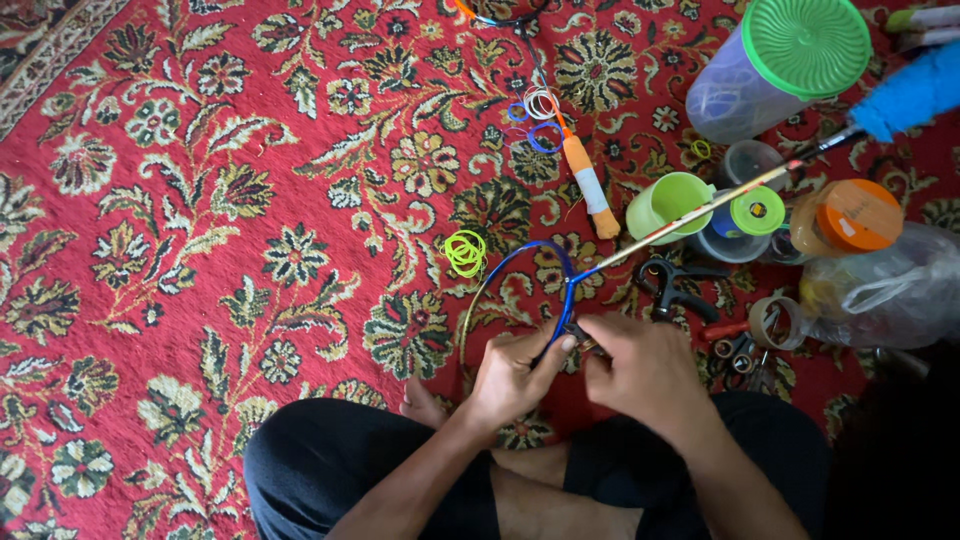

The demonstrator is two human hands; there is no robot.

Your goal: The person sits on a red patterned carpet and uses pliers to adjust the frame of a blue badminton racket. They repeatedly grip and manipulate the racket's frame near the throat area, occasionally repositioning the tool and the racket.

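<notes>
Both hands meet low in the middle of the view, above the crossed legs of a person who sits on a red patterned carpet [200, 250]. The left hand [515, 370] is closed around the lower end of a thin blue curved hoop [560, 262], and the right hand [640, 365] pinches the same spot from the other side; what exactly is between the fingers is too small to tell. The hoop rises from the hands in an arch, blue on its right part and pale, more yellowish, on its left part. A long thin stick [690, 212] runs from the hoop up to the right, toward a blue fluffy duster [915, 95].

Just left of the hoop lies a bunch of yellow-green rings [465, 252]. Above it lie small blue and white rings [535, 112] and an orange and white handle [588, 185]. On the right side the carpet is crowded: a light green plastic cup [665, 202], a big clear jar with green lid [785, 65], a jar with orange lid [845, 218], a clear plastic bag [885, 290], black clamps [672, 288] and a roll of tape [778, 322]. The left half of the carpet is free, so the open room is there.
</notes>
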